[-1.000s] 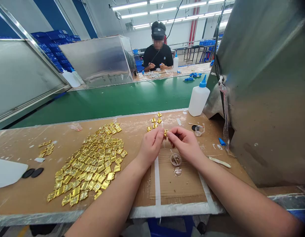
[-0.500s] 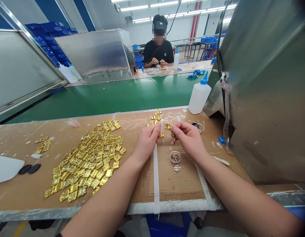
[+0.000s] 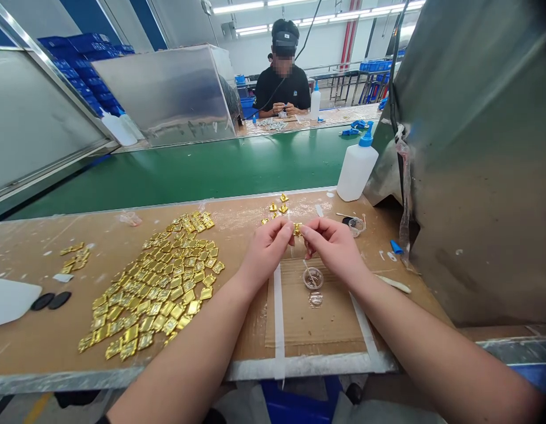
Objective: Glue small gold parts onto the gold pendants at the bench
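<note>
Between the fingertips of both hands is a small gold metal piece [image 3: 297, 229], partly covered by the fingers. My left hand [image 3: 267, 246] pinches it from the left, thumb and forefinger together. From the other side my right hand [image 3: 333, 242] grips it the same way. A few gold pieces with raised knobs [image 3: 283, 208] stand just beyond my left hand. Below the hands, on a cardboard sheet [image 3: 317, 330], sits a small clear cup [image 3: 313, 278] with a thin stick leaning in it.
Many flat gold pieces [image 3: 166, 282] spread over the bench left of my arms. A white bottle with a blue nozzle [image 3: 357, 168] stands at the back right, beside a metal panel [image 3: 471, 176]. Across the green belt [image 3: 202, 171] a person [image 3: 282, 88] sits working.
My left fingers have come over to the gold piece that my right hand was holding up. The right hand has shifted slightly left with it, and the hands are now close together.
</note>
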`<state>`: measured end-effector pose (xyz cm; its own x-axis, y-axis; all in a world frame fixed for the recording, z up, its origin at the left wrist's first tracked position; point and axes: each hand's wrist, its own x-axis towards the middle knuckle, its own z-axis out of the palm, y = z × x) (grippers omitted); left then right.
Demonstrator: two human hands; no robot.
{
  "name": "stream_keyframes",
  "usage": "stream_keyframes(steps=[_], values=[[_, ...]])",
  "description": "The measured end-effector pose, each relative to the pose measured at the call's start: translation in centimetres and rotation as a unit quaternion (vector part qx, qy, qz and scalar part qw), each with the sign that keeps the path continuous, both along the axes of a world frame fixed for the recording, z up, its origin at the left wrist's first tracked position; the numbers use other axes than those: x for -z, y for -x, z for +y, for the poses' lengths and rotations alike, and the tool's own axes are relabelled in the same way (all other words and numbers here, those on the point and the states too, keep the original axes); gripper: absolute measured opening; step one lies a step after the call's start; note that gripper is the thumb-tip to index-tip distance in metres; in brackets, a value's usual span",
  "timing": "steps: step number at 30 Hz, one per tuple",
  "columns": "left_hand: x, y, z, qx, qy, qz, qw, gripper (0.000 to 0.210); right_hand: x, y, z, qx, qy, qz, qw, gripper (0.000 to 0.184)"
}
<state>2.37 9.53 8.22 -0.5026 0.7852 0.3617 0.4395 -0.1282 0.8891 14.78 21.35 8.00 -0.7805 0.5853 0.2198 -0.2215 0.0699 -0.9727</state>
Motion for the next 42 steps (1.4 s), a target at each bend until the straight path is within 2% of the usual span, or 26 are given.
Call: stream_keyframes(steps=[5,12,19,24,31,38,42], values=[[0.00,0.00,-0.16,-0.010,0.012,0.043,0.999,0.034,0.13,0.08,0.06,-0.005,0.007,-0.003,1.000,0.038],[0.22,-0.04,-0.12,0.009,0.030,-0.015,0.999,0.034,-0.07,0.17,0.18,-0.006,0.023,-0.012,1.000,0.041],[-0.51,-0.19,-0.32,-0.010,0.058,0.019,0.998,0.036,-0.16,0.04,0.25,-0.020,0.019,-0.029,0.999,0.040],[-0.34,-0.09,-0.27,-0.017,0.062,0.018,0.998,0.032,-0.42,-0.01,0.13,-0.022,0.021,-0.037,0.999,0.039],[-0.12,0.00,-0.23,-0.013,0.056,0.015,0.998,0.031,-0.32,-0.01,0.16,-0.028,0.022,-0.042,0.999,0.038],[0.22,0.14,-0.28,0.015,0.033,-0.043,0.998,0.030,-0.07,0.06,0.26,-0.031,0.034,-0.033,0.998,0.039],[0.10,0.10,-0.14,0.020,0.011,-0.044,0.999,0.026,-0.33,-0.03,0.15,-0.022,0.013,-0.019,0.999,0.038]])
